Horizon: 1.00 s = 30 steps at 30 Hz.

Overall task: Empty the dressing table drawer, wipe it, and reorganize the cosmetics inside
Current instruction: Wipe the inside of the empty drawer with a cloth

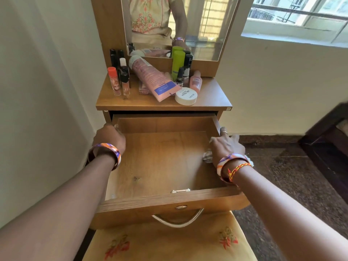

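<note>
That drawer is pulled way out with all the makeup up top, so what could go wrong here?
The drawer looks far extended; leaning on its sides, as the left hand does, might tip it out. The pink tube leans on other bottles near the white jar; a jolt could topple them into the drawer.

- The left hand (pixel 110 137) curls over the drawer's (pixel 169 201) left wall, its fingertips out of sight behind the wood.
- Under the right hand (pixel 225 146) a pale crumpled thing (pixel 207 156) peeks out (cloth or wipe, I cannot tell), mostly covered by the palm.
- The pink tube (pixel 150 78) lies across a small pinkish box (pixel 144 89), hiding most of it.
- Labels on the small bottles (pixel 179 77) are too tiny to read.
- The mirror (pixel 188 25) is cut off by the top edge.
- The dark furniture (pixel 327 140) at the right runs off the frame.
</note>
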Motion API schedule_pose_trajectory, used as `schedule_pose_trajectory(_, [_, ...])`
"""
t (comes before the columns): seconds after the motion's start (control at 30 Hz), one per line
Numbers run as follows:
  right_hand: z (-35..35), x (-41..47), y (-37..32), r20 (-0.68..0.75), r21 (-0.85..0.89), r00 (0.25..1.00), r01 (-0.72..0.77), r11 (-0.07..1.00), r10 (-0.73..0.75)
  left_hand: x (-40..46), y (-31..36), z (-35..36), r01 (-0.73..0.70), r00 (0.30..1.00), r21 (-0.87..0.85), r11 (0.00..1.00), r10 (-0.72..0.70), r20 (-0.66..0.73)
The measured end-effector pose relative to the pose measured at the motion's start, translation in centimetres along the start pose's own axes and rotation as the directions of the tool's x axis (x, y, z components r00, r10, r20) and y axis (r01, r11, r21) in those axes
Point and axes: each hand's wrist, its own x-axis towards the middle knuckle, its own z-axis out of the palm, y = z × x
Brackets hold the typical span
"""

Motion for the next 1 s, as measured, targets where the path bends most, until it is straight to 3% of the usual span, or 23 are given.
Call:
schedule_pose_trajectory(0.13, [0.0,3.9,-0.2,-0.227,0.189,0.971,-0.026,0.982,0.07,0.2,-0.2,0.3,-0.02,1.0,0.009,1.0,0.02,-0.006])
schedule_pose_trajectory(0.27, [-0.1,6.7,-0.7,-0.284,0.419,0.927,-0.108,0.901,0.244,0.4,-0.3,0.6,-0.024,0.999,0.001,1.0,0.024,-0.029])
schedule_pose_trajectory(0.37, [0.4,7.8,-2.1,-0.319,0.38,0.916,-0.112,0.918,0.244,0.4,-0.3,0.7,-0.011,0.999,-0.024,1.0,0.01,-0.04])
schedule_pose_trajectory(0.57, [1.1,7.5,-5.6,-0.445,0.196,0.895,0.057,0.979,0.037,1.2,-1.0,0.8,0.075,0.995,-0.177,0.981,-0.085,-0.048])
schedule_pose_trajectory(0.7, [0.7,6.3,-9.8,-0.414,0.204,0.898,0.249,0.947,-0.146,1.2,-0.9,0.4,0.13,0.988,-0.279,0.952,-0.147,-0.042])
schedule_pose_trajectory(0.83, [-0.2,4.9,-14.2,-0.388,0.172,0.847,0.454,0.874,-0.363,1.4,-1.0,-0.3,0.238,0.965,-0.417,0.877,-0.262,-0.001])
schedule_pose_trajectory(0.93, [-1.1,4.1,-16.9,-0.392,0.201,0.806,0.546,0.813,-0.444,1.9,-1.7,-0.7,0.36,0.925,-0.52,0.775,-0.369,0.09])
schedule_pose_trajectory(1.0, [-1.4,4.1,-18.2,-0.395,0.271,0.803,0.566,0.779,-0.446,2.3,-2.6,-0.8,0.495,0.861,-0.654,0.572,-0.423,0.282])
